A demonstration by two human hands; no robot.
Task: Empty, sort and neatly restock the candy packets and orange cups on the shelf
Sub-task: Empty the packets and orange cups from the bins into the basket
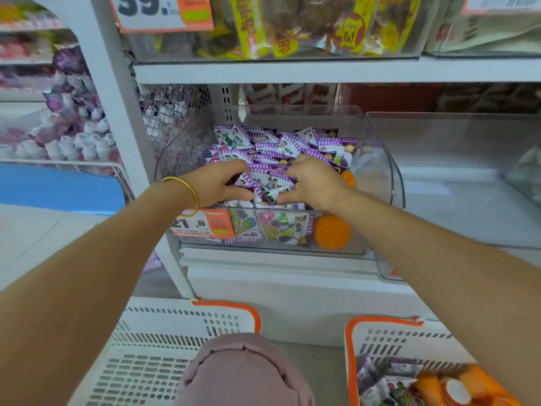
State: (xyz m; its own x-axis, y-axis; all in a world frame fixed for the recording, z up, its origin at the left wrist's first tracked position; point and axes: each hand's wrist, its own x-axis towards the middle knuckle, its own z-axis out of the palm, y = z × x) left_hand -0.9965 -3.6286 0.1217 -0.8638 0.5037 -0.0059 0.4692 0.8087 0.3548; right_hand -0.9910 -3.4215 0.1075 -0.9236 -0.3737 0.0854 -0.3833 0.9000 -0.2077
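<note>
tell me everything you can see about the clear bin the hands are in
The clear plastic bin sits on the white shelf, open-topped with curved side walls. It is heaped with purple-striped candy packets, plus orange cups at its front right. An orange price tag hangs on its front. Both hands press into the heap.

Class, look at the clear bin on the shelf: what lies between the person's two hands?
In the head view, purple candy packets fill the gap between the left hand and the right hand, both curled around the heap inside the bin.

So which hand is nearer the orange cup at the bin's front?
Right. The right hand is just above the orange cup; the left hand is farther left, above the price tag.
</note>
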